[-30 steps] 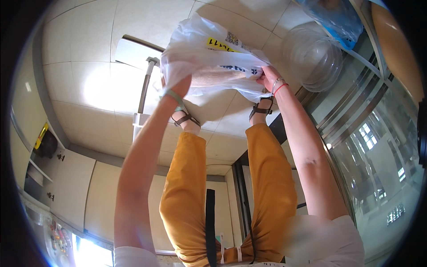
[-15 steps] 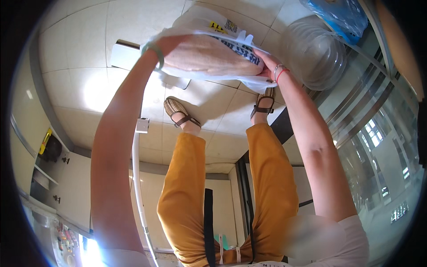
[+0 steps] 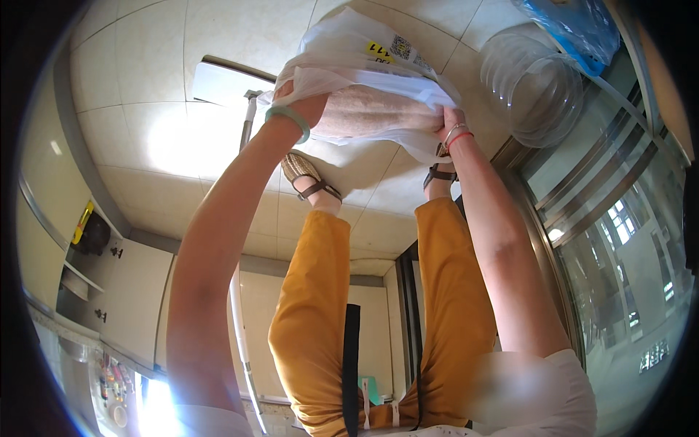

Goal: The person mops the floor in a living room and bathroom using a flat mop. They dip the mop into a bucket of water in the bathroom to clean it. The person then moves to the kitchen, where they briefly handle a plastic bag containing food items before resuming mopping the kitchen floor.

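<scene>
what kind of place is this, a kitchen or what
Probably a home kitchen: pale floor tiles, cream cabinets along one side, and a sliding glass door beside the person holding a white plastic bag.

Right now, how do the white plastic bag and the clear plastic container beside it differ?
The white plastic bag is soft, crumpled and opaque; the clear plastic container is rigid, round and see-through. The left hand and right hand grip the bag; the container sits untouched on the floor.
</scene>
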{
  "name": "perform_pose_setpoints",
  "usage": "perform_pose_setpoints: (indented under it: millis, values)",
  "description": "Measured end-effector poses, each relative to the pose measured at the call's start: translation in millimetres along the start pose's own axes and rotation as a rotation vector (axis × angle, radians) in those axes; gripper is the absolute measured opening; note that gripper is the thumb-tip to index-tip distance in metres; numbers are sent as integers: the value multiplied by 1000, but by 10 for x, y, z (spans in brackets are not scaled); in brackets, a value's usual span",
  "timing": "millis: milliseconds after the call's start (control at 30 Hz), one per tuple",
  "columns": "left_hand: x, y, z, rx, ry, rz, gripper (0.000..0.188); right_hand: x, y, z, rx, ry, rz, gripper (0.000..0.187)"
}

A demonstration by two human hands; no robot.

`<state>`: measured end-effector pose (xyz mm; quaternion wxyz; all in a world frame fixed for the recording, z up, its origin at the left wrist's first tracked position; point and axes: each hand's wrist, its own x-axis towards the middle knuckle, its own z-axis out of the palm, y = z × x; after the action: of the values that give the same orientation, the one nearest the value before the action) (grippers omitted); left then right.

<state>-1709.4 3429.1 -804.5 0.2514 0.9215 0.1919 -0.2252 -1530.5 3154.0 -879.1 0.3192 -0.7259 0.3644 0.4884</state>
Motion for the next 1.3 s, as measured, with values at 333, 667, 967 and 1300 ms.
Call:
perform_pose_setpoints:
  millis: [333, 667, 967, 1300]
  values:
    - [-362, 445, -30, -273, 120, -96, 21, -54, 482, -256, 639, -297, -116, 32]
    - [261, 1002, -431, -216, 253, -67, 22, -1167, 419, -286, -449, -97, -710, 52]
    - [-338, 759, -568, -594, 422, -282, 38, -1496, -294, -151, -526, -244, -1188, 39]
    - [687, -190, -229, -1777, -274, -719, 42, -824, -1054, 805, -709, -414, -915, 67]
